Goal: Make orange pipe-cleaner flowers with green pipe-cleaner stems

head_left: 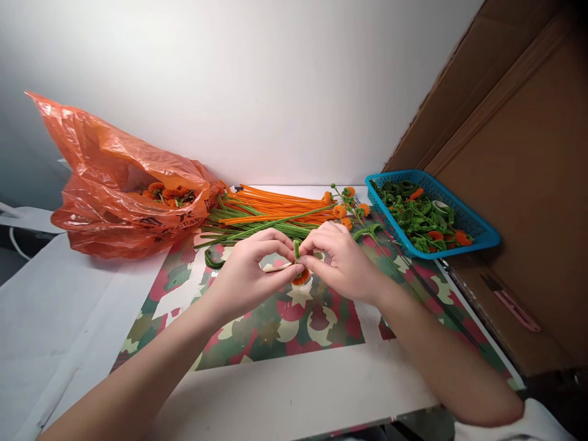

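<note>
Both hands meet over the middle of the table, around a small orange pipe-cleaner flower (301,278) with a green stem end (296,247) pointing up. My left hand (257,266) pinches it from the left, thumb against the orange petals. From the other side, my right hand (337,260) closes thumb and fingers at the green part. A pale thin strip (277,267) reaches leftward from the flower, under the left fingers. Behind the hands lie orange pipe cleaners (280,202) and green pipe cleaners (257,229) in bundles.
At left an orange plastic bag (114,208) holds orange flowers. A blue basket (478,226) of green leaf pieces stands at right, beside cardboard (514,184). Finished-looking flowers on a stem (358,211) lie before it. A pink-handled tool (517,309) rests at far right. Camouflage-patterned sheet (275,337) covers the table.
</note>
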